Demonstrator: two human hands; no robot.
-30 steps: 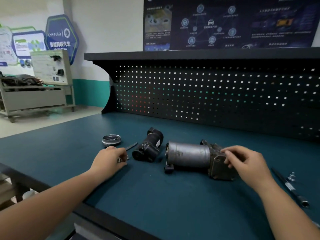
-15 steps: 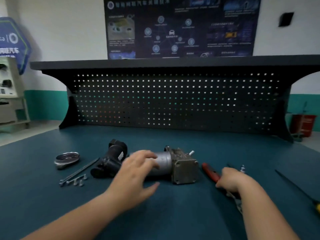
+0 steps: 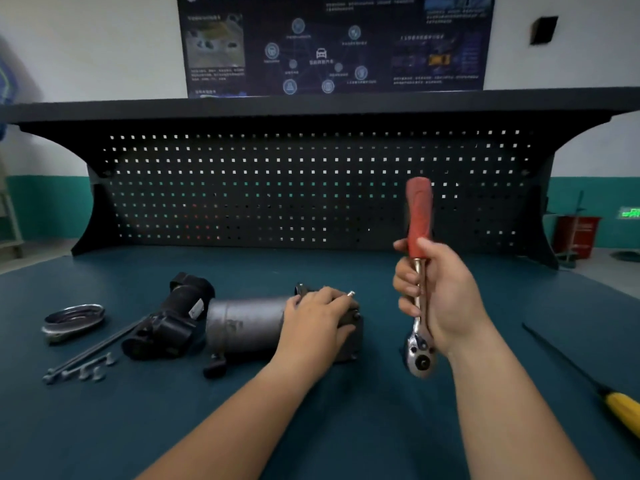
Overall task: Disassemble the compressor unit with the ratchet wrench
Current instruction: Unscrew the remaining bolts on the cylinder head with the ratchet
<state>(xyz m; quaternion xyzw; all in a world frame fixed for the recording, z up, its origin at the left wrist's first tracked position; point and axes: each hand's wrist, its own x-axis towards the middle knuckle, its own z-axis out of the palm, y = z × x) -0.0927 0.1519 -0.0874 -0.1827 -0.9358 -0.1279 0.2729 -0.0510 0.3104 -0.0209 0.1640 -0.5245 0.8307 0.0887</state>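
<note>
Far left, a shallow metal dish [image 3: 74, 320] sits on the bench [image 3: 346, 427]. As far as I can see nothing is in it. The loose bolts [image 3: 79, 368] lie on the mat just in front of it, not inside. Next to them is the black part [image 3: 173, 317], already off and touching the left end of the compressor [image 3: 242, 327], which lies on its side mid-bench.

Half a second ago my left hand [image 3: 318, 317] was reaching over the drum. Now it is on the right-end block, fingers curled over the top and holding it down.

The bigger change is on the right. My right hand [image 3: 436, 292] was down at the mat, and it now holds the wrench [image 3: 419, 271] clear of the bench, fingers wrapped round the steel shank, red handle up, ratchet head down. The head is blurred, so I cannot tell if a socket is fitted. I read this as tool picked up and work braced, with the wrench not yet on any fastener.

A screwdriver [image 3: 623, 410] lies far right. The red bin [image 3: 575, 233] stands on the floor beyond; its contents are hidden.
</note>
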